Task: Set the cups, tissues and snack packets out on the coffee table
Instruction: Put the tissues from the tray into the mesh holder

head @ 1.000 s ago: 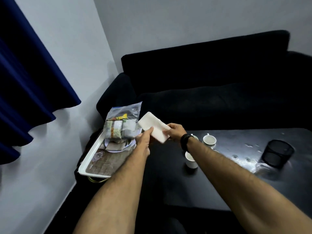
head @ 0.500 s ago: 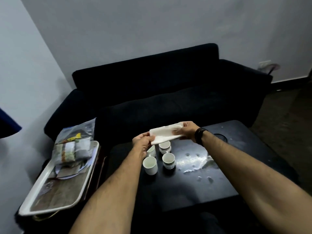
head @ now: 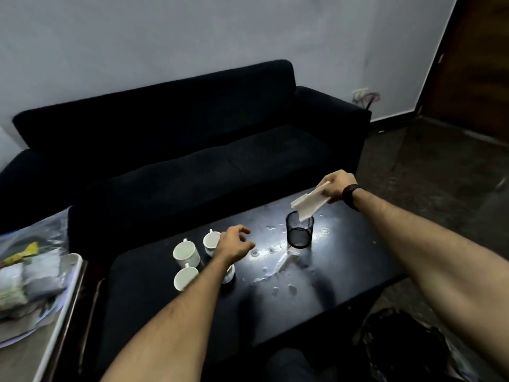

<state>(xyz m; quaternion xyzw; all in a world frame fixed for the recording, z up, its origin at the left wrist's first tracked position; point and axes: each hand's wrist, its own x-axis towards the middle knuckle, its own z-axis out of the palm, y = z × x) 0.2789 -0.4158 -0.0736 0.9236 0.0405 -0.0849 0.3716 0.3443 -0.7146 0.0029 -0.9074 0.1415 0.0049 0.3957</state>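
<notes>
My right hand [head: 336, 185] grips a folded stack of white tissues [head: 309, 204], whose lower end dips just over the rim of a black mesh holder [head: 299, 230] on the black coffee table [head: 316, 293]. My left hand [head: 234, 243] hovers open above several small white cups [head: 186, 254] standing on the table's left part; it partly hides one cup. Snack packets in a clear bag [head: 30, 268] lie on a white tray [head: 62, 307] at the far left, off the table.
A black sofa [head: 192, 144] runs along the table's far side. Shiny ring marks and smears show on the tabletop around the holder. A dark crinkled bag [head: 405, 343] lies on the floor at lower right. A wooden door [head: 473, 59] stands at the far right.
The view has swung right from the tray to the table. My left hand let go of the tissues and dropped over the cups; my right hand carried the tissues right to the mesh holder.
</notes>
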